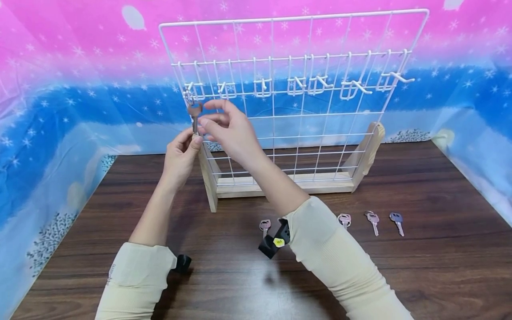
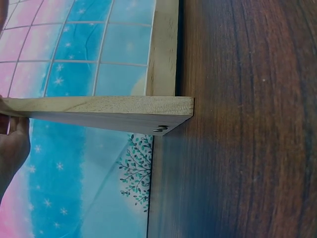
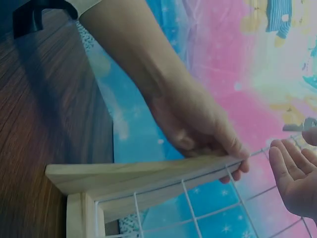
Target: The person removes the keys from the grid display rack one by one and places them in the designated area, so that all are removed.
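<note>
A key with a brownish head hangs by its ring at the leftmost hook of a white wire grid rack. My right hand is just right of this key, fingers loosely spread and nothing held in them; in the right wrist view the right hand shows its palm side. Lower down, my left hand grips the upper end of the rack's left wooden upright. The right wrist view shows the fingers of that left hand curled round the wood.
Several more white hooks line the grid to the right. On the dark wooden table lie keys, among them a pinkish key, a dark-headed key and another key near my right sleeve. Patterned cloth stands behind.
</note>
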Motion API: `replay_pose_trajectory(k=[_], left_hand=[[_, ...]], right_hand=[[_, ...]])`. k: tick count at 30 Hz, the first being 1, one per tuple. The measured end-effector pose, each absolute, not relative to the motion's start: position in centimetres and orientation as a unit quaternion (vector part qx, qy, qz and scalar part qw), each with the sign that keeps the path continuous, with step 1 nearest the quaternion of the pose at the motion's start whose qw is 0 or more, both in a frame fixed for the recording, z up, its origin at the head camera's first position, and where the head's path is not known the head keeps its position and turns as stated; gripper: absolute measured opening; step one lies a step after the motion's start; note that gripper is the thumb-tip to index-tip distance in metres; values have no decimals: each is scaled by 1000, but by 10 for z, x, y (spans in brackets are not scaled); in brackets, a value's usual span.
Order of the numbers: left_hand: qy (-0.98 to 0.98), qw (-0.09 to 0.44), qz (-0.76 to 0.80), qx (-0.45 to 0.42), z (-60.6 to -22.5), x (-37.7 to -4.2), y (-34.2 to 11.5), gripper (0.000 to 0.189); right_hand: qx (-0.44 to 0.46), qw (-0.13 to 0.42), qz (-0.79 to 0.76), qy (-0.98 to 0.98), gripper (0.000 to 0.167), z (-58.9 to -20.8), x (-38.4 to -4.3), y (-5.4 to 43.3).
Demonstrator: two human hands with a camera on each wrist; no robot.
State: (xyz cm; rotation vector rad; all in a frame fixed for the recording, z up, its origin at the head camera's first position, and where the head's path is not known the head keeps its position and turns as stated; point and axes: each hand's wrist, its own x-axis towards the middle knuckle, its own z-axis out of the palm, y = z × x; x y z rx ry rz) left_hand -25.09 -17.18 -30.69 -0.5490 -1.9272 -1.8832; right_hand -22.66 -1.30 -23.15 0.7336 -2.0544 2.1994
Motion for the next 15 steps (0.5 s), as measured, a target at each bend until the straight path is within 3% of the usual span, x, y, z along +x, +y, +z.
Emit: replay_pose_trajectory(k=[4, 11, 15], left_hand=[[-687, 196, -671, -198, -307, -251, -172, 23], [-690, 201, -670, -185, -307, -251, -170, 53], [-691, 199, -670, -187, -306, -250, -170, 56]], right_hand=[[241, 34, 713, -658, 27, -226, -223, -19], [233, 50, 719, -653, 16, -220, -217, -21], [249, 72, 727, -636, 12, -220, -212, -19]])
